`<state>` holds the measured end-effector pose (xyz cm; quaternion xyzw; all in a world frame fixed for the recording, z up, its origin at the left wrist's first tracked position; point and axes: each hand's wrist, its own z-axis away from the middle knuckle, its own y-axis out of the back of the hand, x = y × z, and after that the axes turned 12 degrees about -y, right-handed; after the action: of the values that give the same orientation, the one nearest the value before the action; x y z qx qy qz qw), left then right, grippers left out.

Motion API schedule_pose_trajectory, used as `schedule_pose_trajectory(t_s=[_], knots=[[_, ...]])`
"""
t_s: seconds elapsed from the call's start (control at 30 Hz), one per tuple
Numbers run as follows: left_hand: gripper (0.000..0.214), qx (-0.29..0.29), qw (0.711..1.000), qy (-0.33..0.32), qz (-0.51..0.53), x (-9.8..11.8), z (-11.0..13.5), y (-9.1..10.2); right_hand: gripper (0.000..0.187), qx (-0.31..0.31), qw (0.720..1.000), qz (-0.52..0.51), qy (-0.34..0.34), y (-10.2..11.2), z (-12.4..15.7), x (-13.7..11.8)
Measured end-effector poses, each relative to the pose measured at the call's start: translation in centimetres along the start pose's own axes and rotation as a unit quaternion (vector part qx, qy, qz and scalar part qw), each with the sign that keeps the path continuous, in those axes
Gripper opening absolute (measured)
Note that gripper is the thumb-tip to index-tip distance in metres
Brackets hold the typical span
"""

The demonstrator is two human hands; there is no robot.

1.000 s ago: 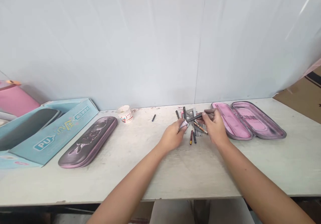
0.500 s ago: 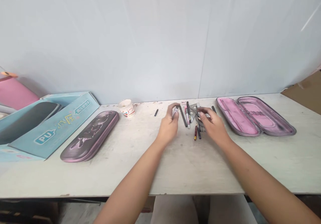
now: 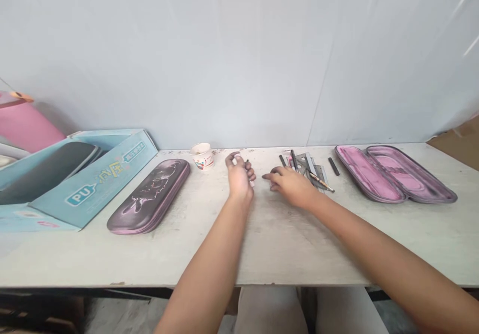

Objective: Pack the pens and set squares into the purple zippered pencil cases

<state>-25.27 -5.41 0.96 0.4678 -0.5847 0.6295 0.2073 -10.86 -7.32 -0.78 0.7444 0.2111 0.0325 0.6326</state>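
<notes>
My left hand (image 3: pixel 239 175) is at the back middle of the table (image 3: pixel 262 244), fingers curled round a small white thing that shows only at its edges. A tiny dark piece (image 3: pixel 247 162) lies right at its fingertips. My right hand (image 3: pixel 289 184) lies low on the table just to the right, fingers stretched out towards the left, with nothing visible in them. Behind the right hand is a heap of stationery (image 3: pixel 307 167): dark pens, a clear set square, a ruler and a pencil. An open pencil case with pink lining (image 3: pixel 394 180) lies further right.
A closed purple pencil case (image 3: pixel 149 194) lies left of my hands, with a small paper cup (image 3: pixel 202 155) behind it near the wall. A light blue cardboard box (image 3: pixel 93 184) holding a dark case fills the far left. A short dark stick (image 3: pixel 334 166) lies beside the open case.
My view has swung left. The right hand has let go of the dark pen it held a second ago and moved left off the heap. The left hand has moved left towards the tiny dark piece.
</notes>
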Motion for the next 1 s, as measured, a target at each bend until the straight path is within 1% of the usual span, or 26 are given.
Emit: schedule_pose_trajectory(t_s=[0.07, 0.13, 0.2, 0.27, 0.3, 0.33, 0.37, 0.43, 0.47, 0.53, 0.57, 0.6, 0.63, 0.67, 0.7, 0.83, 1.0], knots=[[0.01, -0.047, 0.999, -0.001, -0.011, -0.4, 0.8, -0.5, 0.025, -0.044, 0.996, 0.077, 0.017, -0.1, -0.4, -0.9], [0.011, -0.085, 0.996, 0.004, -0.028, -0.7, 1.7, -1.1, 0.022, -0.055, 0.994, 0.092, 0.01, 0.3, -0.5, -0.8], [0.011, -0.134, 0.989, -0.001, -0.067, -1.0, 2.5, -1.6, 0.025, -0.023, 0.999, 0.039, -0.014, 1.0, -0.4, 0.2], [0.013, -0.199, 0.972, -0.026, -0.125, -1.5, 3.3, -2.0, 0.027, 0.027, 0.995, -0.08, -0.059, 2.0, -0.1, 1.6], [0.016, -0.232, 0.959, -0.043, -0.156, -1.8, 3.8, -2.2, 0.028, 0.047, 0.982, -0.159, -0.087, 2.4, 0.1, 2.4], [0.019, -0.261, 0.946, -0.059, -0.184, -2.1, 4.3, -2.3, 0.028, 0.059, 0.961, -0.246, -0.112, 2.8, 0.2, 3.1], [0.023, -0.285, 0.933, -0.074, -0.209, -2.4, 4.8, -2.6, 0.027, 0.065, 0.931, -0.334, -0.132, 3.1, 0.4, 3.7], [0.029, -0.318, 0.908, -0.094, -0.255, -2.9, 5.6, -3.0, 0.025, 0.069, 0.859, -0.485, -0.151, 3.3, 0.8, 4.6], [0.031, -0.328, 0.898, -0.1, -0.276, -3.2, 5.9, -3.2, 0.024, 0.073, 0.825, -0.54, -0.151, 3.2, 1.1, 4.9], [0.031, -0.337, 0.882, -0.108, -0.312, -3.5, 6.1, -3.6, 0.025, 0.088, 0.768, -0.616, -0.149, 2.8, 1.6, 5.1], [0.03, -0.339, 0.875, -0.11, -0.327, -3.6, 6.1, -3.7, 0.026, 0.098, 0.747, -0.64, -0.151, 2.5, 1.8, 5.1], [0.029, -0.339, 0.87, -0.111, -0.342, -3.7, 6.0, -3.7, 0.027, 0.108, 0.73, -0.657, -0.152, 2.2, 2.0, 5.0], [0.027, -0.339, 0.864, -0.112, -0.355, -3.8, 5.9, -3.7, 0.028, 0.116, 0.72, -0.667, -0.153, 1.9, 2.2, 4.9], [0.026, -0.342, 0.858, -0.112, -0.367, -3.9, 5.8, -3.6, 0.029, 0.123, 0.717, -0.669, -0.153, 1.7, 2.4, 4.7], [0.025, -0.347, 0.851, -0.113, -0.379, -3.9, 5.7, -3.6, 0.03, 0.126, 0.719, -0.667, -0.15, 1.5, 2.6, 4.6], [0.024, -0.368, 0.825, -0.121, -0.411, -4.1, 5.6, -3.5, 0.028, 0.121, 0.741, -0.65, -0.118, 1.5, 2.9, 4.1], [0.029, -0.372, 0.816, -0.135, -0.422, -4.0, 5.6, -3.6, 0.025, 0.112, 0.758, -0.631, -0.118, 1.7, 3.1, 4.2]])
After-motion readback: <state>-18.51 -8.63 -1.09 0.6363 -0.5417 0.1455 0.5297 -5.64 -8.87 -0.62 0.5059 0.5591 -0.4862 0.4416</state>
